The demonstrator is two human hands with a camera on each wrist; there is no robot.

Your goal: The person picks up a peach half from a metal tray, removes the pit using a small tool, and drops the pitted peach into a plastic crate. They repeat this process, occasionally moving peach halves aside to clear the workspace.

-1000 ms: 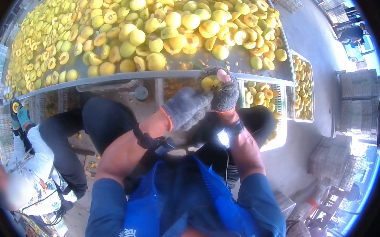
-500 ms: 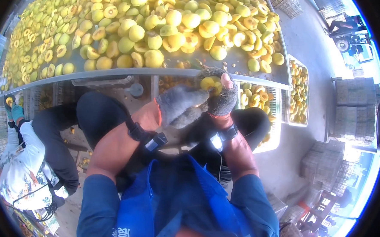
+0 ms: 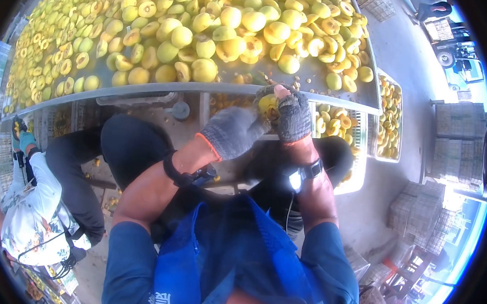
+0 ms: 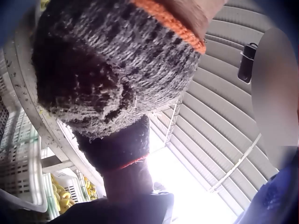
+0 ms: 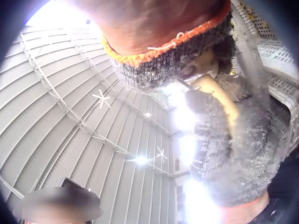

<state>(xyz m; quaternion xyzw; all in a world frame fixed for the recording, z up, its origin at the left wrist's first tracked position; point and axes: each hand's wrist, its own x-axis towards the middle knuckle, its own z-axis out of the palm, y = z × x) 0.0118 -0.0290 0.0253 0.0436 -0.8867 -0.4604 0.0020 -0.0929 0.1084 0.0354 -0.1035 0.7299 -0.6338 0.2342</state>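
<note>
My right hand [image 3: 295, 117], in a grey knit glove with the thumb tip bare, grips a yellow peach [image 3: 268, 105] just below the table's front rim. Close against its near side is my gloved left hand [image 3: 232, 131], back upward, fingertips meeting the peach. In the right wrist view a yellow peach piece [image 5: 219, 95] lies between the left hand's [image 5: 229, 149] thumb and curled fingers, below the right hand's orange cuff. The near glove fills the upper left wrist view and covers the fruit there. I cannot tell whether the left hand also holds a tool.
A metal table [image 3: 147, 90] bears a heap of whole and halved peaches [image 3: 228, 27]. Crates of peach halves stand below its rim [image 3: 358, 174] and to the right [image 3: 400, 119]. Another seated person [image 3: 39, 218] works at left. Stacked crates [image 3: 461, 141] and a vehicle [image 3: 458, 53] are at right.
My left hand, blurred a second ago, shows more sharply now and has shifted slightly at the peach. The right hand keeps its grip. The vehicle at the right has come further into view.
</note>
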